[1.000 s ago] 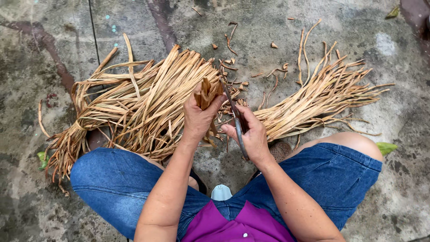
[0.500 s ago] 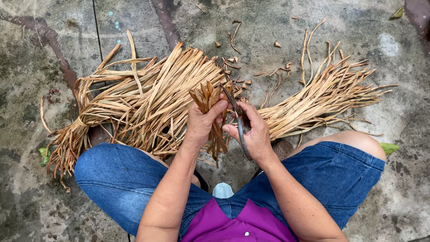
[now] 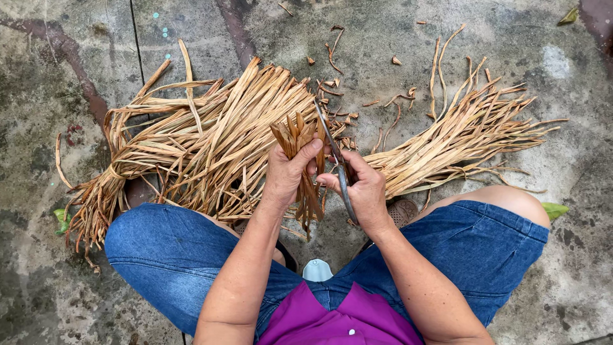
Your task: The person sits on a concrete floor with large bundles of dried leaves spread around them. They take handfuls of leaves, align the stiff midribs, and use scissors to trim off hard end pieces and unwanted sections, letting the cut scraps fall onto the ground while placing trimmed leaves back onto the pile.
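My left hand (image 3: 288, 172) grips a small bunch of dried tan stalks (image 3: 297, 136), held upright in front of my knees. Their cut tips stick up above my thumb and the lower ends hang below my fist. My right hand (image 3: 363, 188) holds metal scissors (image 3: 334, 156). The blades point up and away, right beside the tips of the bunch. Both hands touch each other over the gap between my knees.
A large heap of dried stalks (image 3: 191, 147) lies on the wet concrete ground (image 3: 447, 38) at left, a smaller sheaf (image 3: 460, 137) at right. Small cut scraps (image 3: 332, 54) are scattered beyond. My blue-jeaned knees (image 3: 159, 249) frame the hands. A green leaf (image 3: 554, 209) lies at right.
The hands have risen slightly and the bunch stands more upright. The scissors moved up alongside the stalk tips.
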